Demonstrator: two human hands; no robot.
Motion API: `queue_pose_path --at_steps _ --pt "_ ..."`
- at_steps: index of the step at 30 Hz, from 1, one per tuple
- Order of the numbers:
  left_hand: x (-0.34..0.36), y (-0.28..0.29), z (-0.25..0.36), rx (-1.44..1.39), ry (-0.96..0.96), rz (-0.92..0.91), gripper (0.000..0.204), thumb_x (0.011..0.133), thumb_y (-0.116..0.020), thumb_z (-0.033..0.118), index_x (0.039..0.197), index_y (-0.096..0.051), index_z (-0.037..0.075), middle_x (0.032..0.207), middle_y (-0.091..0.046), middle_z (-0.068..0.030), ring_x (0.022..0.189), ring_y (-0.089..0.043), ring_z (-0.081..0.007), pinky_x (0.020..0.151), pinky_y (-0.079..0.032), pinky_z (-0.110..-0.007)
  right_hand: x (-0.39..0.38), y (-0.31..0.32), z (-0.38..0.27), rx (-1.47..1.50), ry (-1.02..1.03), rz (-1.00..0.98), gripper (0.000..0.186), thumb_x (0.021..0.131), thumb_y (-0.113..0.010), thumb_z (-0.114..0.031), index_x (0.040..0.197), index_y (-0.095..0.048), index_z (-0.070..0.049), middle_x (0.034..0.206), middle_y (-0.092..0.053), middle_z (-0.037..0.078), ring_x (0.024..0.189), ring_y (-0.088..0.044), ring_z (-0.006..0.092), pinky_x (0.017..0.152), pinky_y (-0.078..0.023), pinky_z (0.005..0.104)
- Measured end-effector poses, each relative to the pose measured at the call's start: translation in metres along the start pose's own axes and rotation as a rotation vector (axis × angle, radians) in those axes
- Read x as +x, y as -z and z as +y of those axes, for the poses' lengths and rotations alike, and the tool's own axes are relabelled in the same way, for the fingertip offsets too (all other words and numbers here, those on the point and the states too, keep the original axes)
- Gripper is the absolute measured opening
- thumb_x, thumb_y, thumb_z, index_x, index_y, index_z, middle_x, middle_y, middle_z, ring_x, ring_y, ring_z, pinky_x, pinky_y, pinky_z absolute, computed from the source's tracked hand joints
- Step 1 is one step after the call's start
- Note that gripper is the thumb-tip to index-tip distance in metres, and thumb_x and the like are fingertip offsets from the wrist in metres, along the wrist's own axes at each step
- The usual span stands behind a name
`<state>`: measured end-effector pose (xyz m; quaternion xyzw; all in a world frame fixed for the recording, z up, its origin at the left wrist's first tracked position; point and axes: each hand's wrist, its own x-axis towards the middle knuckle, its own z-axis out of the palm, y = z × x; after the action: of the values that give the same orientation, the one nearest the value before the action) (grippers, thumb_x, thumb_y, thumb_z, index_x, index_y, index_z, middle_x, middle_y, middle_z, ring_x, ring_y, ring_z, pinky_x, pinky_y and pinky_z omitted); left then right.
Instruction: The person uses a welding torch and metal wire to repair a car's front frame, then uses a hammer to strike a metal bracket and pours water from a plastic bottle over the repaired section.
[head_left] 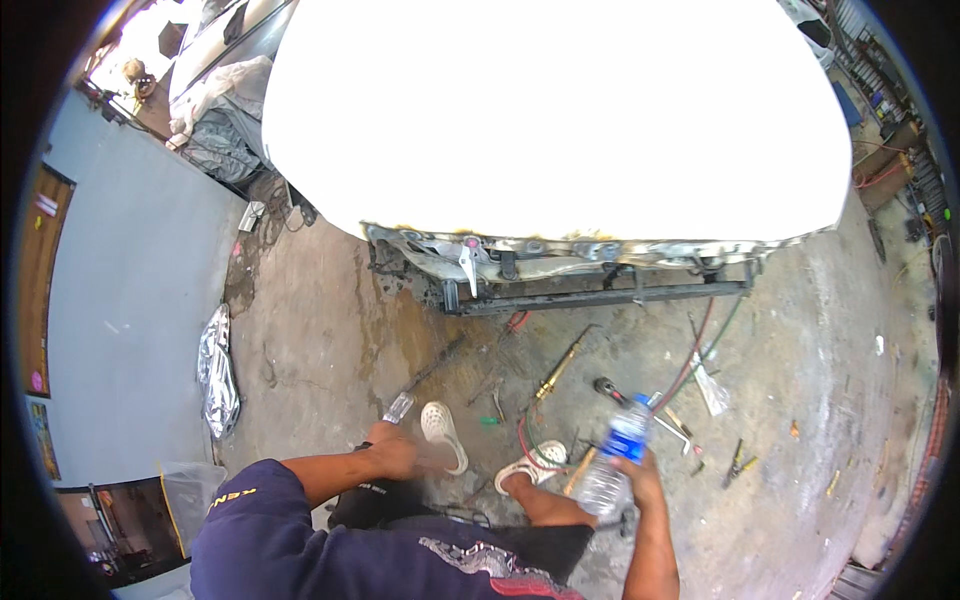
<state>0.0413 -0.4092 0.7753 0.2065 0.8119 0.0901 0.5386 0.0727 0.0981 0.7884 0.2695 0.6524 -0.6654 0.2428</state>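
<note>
My right hand (640,475) is closed around a clear plastic water bottle (626,442) with a blue label, held tilted at my right side. My left hand (393,452), smeared by motion, is closed on a small clear cup-like container (398,407) above the floor. From the container's far end a thin dark streak (435,367) runs away toward the car; I cannot tell whether it is liquid or a wet mark. My feet, in white clogs (442,436), show between the hands.
Ahead stands a white car (560,130) with its front stripped to a dark crossbar (600,298). A brass gas torch (560,365), red and green hoses (698,350), and pliers (738,465) lie on the concrete. Crumpled silver foil (217,375) lies by the grey wall (130,260).
</note>
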Motion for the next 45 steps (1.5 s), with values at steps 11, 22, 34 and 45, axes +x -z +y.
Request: queue_pose_path --at_steps 11,22,34,45 --pt "-0.272 -0.051 0.014 -0.360 0.477 0.211 0.055 0.087 -0.073 0.046 0.128 -0.072 0.009 0.125 -0.073 -0.0190 0.120 -0.067 -0.0367 0.104 -0.052 -0.046 -0.118 -0.186 -0.213 0.168 -0.186 -0.510 0.046 0.096 -0.075 -0.037 0.124 -0.064 -0.002 0.105 -0.073 0.009 0.095 -0.070 0.0193 0.087 -0.056 0.0379" --pt "-0.299 -0.142 -0.109 -0.337 0.453 0.195 0.052 0.087 -0.078 0.042 0.125 -0.074 0.007 0.126 -0.072 -0.0201 0.122 -0.066 -0.0377 0.106 -0.052 -0.043 -0.146 -0.243 -0.235 0.367 -0.258 -0.449 0.045 0.100 -0.070 -0.039 0.119 -0.065 0.001 0.104 -0.074 0.014 0.089 -0.074 0.0254 0.083 -0.061 0.0417" --pt "-0.310 -0.075 -0.144 -0.635 0.523 0.393 0.053 0.089 -0.079 0.034 0.129 -0.071 0.000 0.130 -0.070 -0.0245 0.122 -0.067 -0.0379 0.106 -0.051 -0.041 -0.163 -0.285 -0.237 0.398 -0.244 -0.407 0.046 0.101 -0.069 -0.041 0.119 -0.064 0.001 0.101 -0.074 0.014 0.085 -0.074 0.0264 0.080 -0.063 0.0429" --pt "-0.302 -0.112 -0.188 -0.549 0.481 0.379 0.052 0.088 -0.079 0.036 0.124 -0.073 -0.001 0.127 -0.071 -0.0240 0.122 -0.068 -0.0369 0.106 -0.052 -0.041 -0.168 -0.305 -0.229 0.405 -0.222 -0.306 0.044 0.101 -0.069 -0.038 0.120 -0.064 0.001 0.103 -0.074 0.014 0.087 -0.074 0.0267 0.083 -0.062 0.0434"
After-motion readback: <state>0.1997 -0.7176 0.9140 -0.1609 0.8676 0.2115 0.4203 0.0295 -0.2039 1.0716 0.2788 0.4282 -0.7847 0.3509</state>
